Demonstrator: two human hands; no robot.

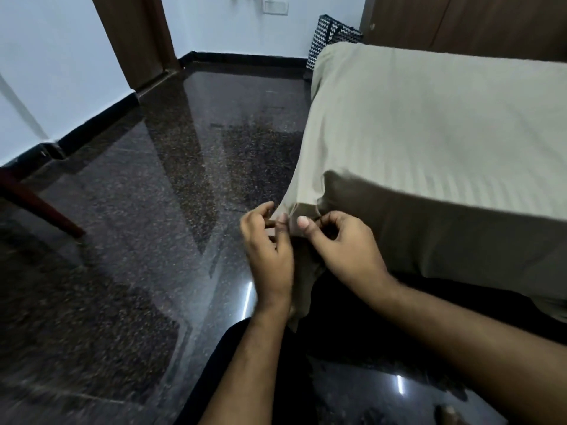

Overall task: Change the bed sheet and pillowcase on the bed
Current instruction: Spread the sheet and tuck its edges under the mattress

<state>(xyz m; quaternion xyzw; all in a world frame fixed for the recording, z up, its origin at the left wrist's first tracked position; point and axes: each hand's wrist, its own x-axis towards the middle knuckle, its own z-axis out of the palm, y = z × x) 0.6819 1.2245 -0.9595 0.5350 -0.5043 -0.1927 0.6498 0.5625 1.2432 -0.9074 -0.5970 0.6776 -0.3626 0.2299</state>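
Note:
A beige striped bed sheet (pixel 429 124) covers the bed at the right and hangs down over its near corner. My left hand (pixel 268 250) and my right hand (pixel 343 246) meet at that corner. Both pinch the hanging corner of the sheet between thumb and curled fingers, the left hand on the corner's left side and the right hand on its right. A fold of the sheet (pixel 306 280) droops between my wrists toward the floor. No pillow or pillowcase is in view.
Dark polished granite floor (pixel 138 210) spreads to the left. A wooden furniture leg (pixel 36 207) stands at the far left. A black-and-white patterned bag (pixel 325 38) leans by the bed's far corner, with a wooden headboard (pixel 460 19) behind. A door frame (pixel 138 35) is at the back.

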